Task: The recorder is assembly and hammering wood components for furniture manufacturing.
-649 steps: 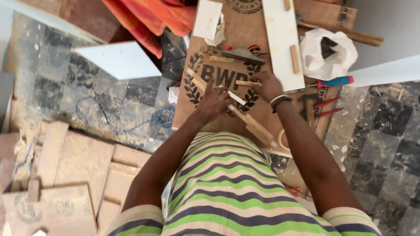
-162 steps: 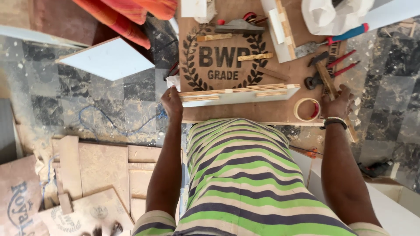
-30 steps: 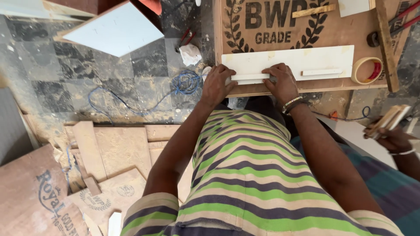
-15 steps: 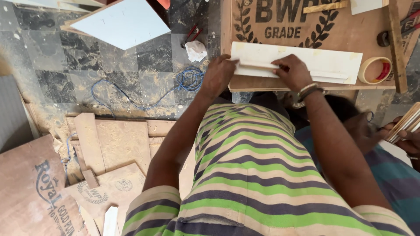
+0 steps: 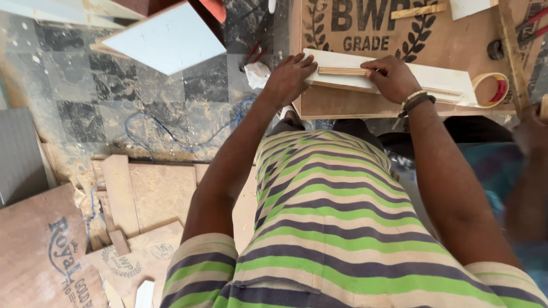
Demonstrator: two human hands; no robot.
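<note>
Plywood worktop (image 5: 342,105) lies under both hands, w/ a white laminated board (image 5: 445,77) flat on it. Left hand (image 5: 288,77) presses fingers down on the board's left end; right hand (image 5: 394,77) pinches a thin wood strip (image 5: 342,71) lying between the hands along the board edge. Strip looks seated, no fixing visible yet. Tape roll (image 5: 491,88) sits right of right hand.

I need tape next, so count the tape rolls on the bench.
1: the tape roll lies flat at the bench's right end, beside the white board. Others may sit outside the frame.
</note>
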